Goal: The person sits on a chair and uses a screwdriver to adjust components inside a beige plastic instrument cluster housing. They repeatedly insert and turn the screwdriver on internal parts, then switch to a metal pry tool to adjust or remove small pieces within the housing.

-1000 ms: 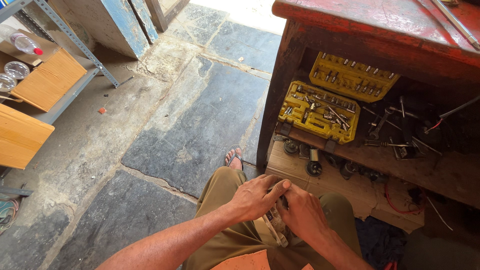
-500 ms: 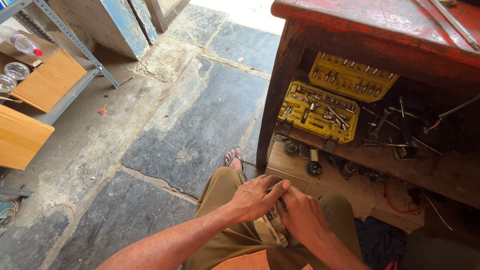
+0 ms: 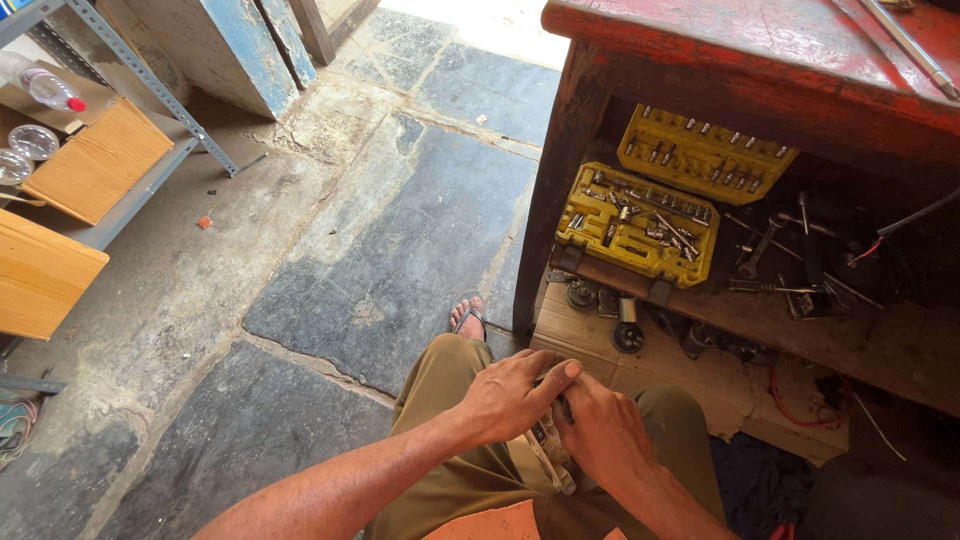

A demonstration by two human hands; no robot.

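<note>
Olive-green trousers [image 3: 470,480] fill the near edge of the view, the person seated with knees bent. Over the lap the two hands meet: the left hand [image 3: 510,398] has its fingers curled down over the top of a small greyish metal part [image 3: 548,448], and the right hand [image 3: 603,432] closes around it from the other side, thumb pressed in beside the left fingers. Both hands are clenched on this part, which pokes out below them towards the lap; its exact kind cannot be made out. Just beyond the left knee a foot in a sandal [image 3: 468,318] rests on the dark stone floor [image 3: 400,250]. Right of the foot stands a red-painted wooden worktop [image 3: 760,50], its leg close to the toes. On the shelf under it lies an open yellow socket case [image 3: 635,225], its lid [image 3: 705,153] propped up behind, both rows filled with metal sockets. Loose wrenches and bits [image 3: 775,265] lie scattered to the right of the case, and round metal pieces sit on a pale board [image 3: 590,335] below. Far left, a grey metal rack [image 3: 130,60] carries wooden boxes [image 3: 95,160] and a clear plastic bottle [image 3: 45,88].
</note>
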